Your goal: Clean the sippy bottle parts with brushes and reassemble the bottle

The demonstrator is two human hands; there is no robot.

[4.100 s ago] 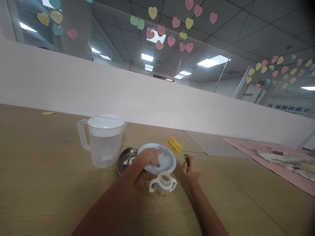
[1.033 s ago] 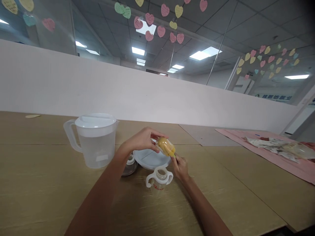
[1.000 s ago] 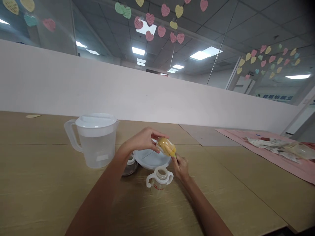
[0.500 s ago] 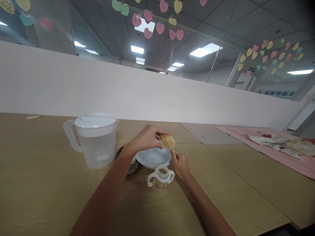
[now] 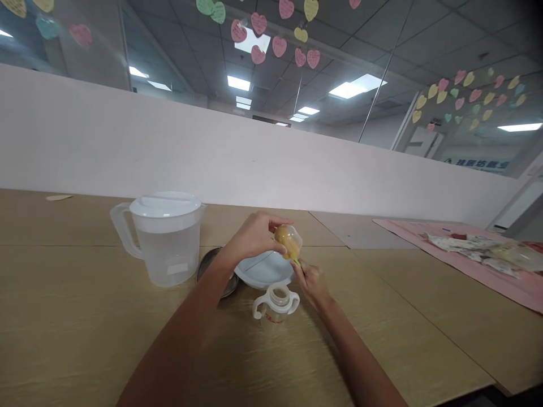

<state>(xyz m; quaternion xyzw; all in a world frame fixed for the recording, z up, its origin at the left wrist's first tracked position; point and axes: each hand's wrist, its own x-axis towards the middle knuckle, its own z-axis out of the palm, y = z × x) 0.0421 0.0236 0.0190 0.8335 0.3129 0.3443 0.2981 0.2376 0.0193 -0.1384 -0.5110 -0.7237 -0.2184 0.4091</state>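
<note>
Brush [image 5: 291, 249] now sits further L than 4 s ago, head in clear cap [image 5: 296, 236] over bowl's [image 5: 253, 278] R side. L hand [image 5: 254, 236] pinches cap, R hand [image 5: 314, 283] handle [image 5: 297, 263]. Cap prob. light, stiff, slippery if wet; grip sides.

Single head-worn view, looking forward and down from behind the bare forearms [image 5: 186, 339], which enter at 7 and 5 o'clock. Left hand [image 5: 257, 236] sits just below frame centre, right hand [image 5: 313, 282] toward 5. Tan wood-grain tabletop [image 5: 85, 328] near, filling the 6 o'clock side; plain white wall [image 5: 233, 158] beyond; clear glass panes [image 5: 360, 51] at 12. Frame tilted: wall's top edge drops from 10 toward 3 o'clock.
</note>
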